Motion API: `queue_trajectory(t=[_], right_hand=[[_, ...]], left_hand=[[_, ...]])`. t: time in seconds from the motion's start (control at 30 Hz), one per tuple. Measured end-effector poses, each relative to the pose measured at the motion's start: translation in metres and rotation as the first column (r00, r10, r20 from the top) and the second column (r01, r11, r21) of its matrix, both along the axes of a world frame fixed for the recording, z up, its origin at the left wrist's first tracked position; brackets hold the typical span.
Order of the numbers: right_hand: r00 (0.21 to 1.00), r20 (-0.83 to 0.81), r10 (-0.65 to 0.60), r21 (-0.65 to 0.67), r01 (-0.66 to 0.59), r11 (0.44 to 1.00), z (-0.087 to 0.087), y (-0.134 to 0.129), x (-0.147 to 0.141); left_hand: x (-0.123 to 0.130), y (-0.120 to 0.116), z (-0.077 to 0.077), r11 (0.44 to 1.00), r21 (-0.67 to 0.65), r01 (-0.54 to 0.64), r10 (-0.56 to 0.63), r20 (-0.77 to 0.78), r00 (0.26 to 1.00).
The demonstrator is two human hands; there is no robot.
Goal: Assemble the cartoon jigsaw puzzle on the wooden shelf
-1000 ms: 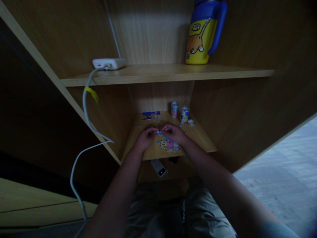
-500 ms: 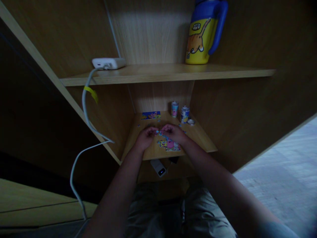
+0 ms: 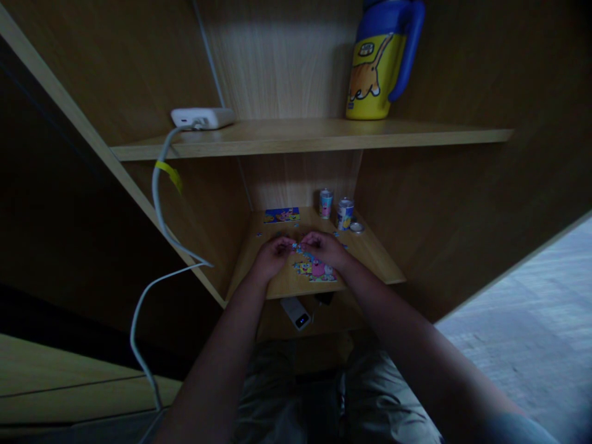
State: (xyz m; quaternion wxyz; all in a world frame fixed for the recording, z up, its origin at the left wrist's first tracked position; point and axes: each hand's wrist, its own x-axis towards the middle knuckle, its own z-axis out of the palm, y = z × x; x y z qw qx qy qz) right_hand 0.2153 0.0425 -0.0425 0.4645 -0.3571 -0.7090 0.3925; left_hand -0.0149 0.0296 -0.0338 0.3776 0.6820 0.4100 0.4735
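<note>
Over the lower shelf, my left hand (image 3: 274, 254) pinches a small light-blue jigsaw piece (image 3: 294, 246) between thumb and fingers. Facing it, my right hand (image 3: 322, 246) is closed too, its fingertips at a small piece (image 3: 300, 248) touching or very near the first one. Whether these two pieces are joined I cannot tell. Just below the hands lies a partly assembled jigsaw puzzle (image 3: 318, 269) with yellow and pink cartoon figures; my right hand covers some of its upper edge. Behind lies a flat picture card (image 3: 282, 215) in similar colours.
Two small printed cans (image 3: 325, 204) (image 3: 345, 214) stand at the back right, a round lid (image 3: 356, 227) beside them. Loose pieces (image 3: 259, 234) are scattered around. Above, a shelf (image 3: 296, 143) holds a blue-yellow mug (image 3: 377, 68) and white charger (image 3: 202, 118) with cable. A power bank (image 3: 296, 313) lies below.
Almost nothing differs. Both hands keep the same pinch at the same spot, and the view has shifted only very slightly.
</note>
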Motion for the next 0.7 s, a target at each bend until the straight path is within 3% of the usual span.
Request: queue_trajectory(t=[0.7], right_hand=[[1.000, 0.022, 0.000, -0.015, 0.001, 1.000, 0.0003, 0.0003, -0.0001]], left_hand=[[-0.0001, 0.0004, 0.0023, 1.000, 0.012, 0.014, -0.014, -0.034, 0.999]])
